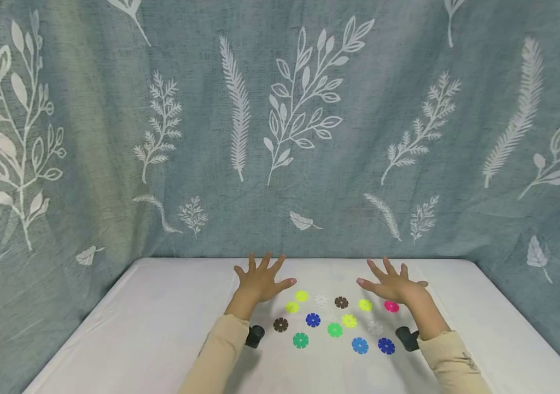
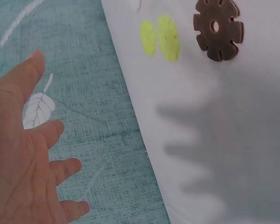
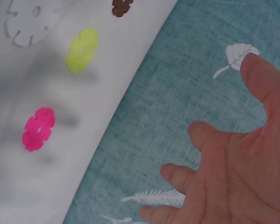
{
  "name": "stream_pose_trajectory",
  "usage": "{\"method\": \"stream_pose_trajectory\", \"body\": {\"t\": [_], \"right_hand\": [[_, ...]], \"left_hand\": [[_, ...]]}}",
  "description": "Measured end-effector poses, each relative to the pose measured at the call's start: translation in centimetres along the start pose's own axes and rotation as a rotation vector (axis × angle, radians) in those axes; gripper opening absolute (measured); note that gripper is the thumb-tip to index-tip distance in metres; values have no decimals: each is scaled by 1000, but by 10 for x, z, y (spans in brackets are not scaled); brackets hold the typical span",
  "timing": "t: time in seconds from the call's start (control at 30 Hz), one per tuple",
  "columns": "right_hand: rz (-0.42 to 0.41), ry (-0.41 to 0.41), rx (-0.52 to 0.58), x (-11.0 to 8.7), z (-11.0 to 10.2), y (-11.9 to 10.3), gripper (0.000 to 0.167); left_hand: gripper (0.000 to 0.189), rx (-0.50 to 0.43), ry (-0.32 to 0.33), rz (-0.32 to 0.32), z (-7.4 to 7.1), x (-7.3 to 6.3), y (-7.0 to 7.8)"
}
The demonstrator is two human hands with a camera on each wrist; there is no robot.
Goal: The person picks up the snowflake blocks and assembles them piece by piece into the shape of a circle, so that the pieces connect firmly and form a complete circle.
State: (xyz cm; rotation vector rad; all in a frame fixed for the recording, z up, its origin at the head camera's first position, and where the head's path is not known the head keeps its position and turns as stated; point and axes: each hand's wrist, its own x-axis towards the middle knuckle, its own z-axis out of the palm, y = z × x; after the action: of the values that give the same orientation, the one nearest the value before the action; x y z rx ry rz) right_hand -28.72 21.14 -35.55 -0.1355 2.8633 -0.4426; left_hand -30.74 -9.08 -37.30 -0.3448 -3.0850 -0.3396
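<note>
My left hand [image 1: 258, 284] is held over the table's far left part, fingers spread and nothing in them. Across from it, my right hand [image 1: 395, 285] is spread the same way and holds nothing. Between and below them lie several flat notched discs. Nearest the left hand are a yellow disc [image 1: 292, 307] and a brown disc [image 2: 218, 29]. A pink disc [image 3: 38, 129] lies beneath the right hand, beside another yellow disc [image 3: 82, 50]. Closer to me are a green disc [image 1: 301, 340], a light blue disc [image 1: 360, 345] and a dark blue disc [image 1: 386, 346].
The discs lie apart on a white-covered table [image 1: 162, 323]. A teal curtain [image 1: 201, 219] with white leaf prints hangs behind its far edge and along the sides. A black wrist device [image 1: 255, 336] sits at the left wrist, another black device [image 1: 407, 339] at the right.
</note>
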Motion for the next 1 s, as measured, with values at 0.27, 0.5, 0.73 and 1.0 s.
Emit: {"method": "stream_pose_trajectory", "body": {"t": [0.27,0.5,0.73,1.0], "right_hand": [[-12,-3,12,1,1,-2,88],[-103,52,-41,2,7,-16,79],[-244,115,-87,9,30,-56,35],[-279,63,-82,17,63,-92,26]], "left_hand": [[71,4,-16,-14,2,-1,-4],[67,13,-9,-9,3,-6,-3],[33,-61,20,55,8,-23,-3],[19,-208,-56,100,21,-32,-6]]}}
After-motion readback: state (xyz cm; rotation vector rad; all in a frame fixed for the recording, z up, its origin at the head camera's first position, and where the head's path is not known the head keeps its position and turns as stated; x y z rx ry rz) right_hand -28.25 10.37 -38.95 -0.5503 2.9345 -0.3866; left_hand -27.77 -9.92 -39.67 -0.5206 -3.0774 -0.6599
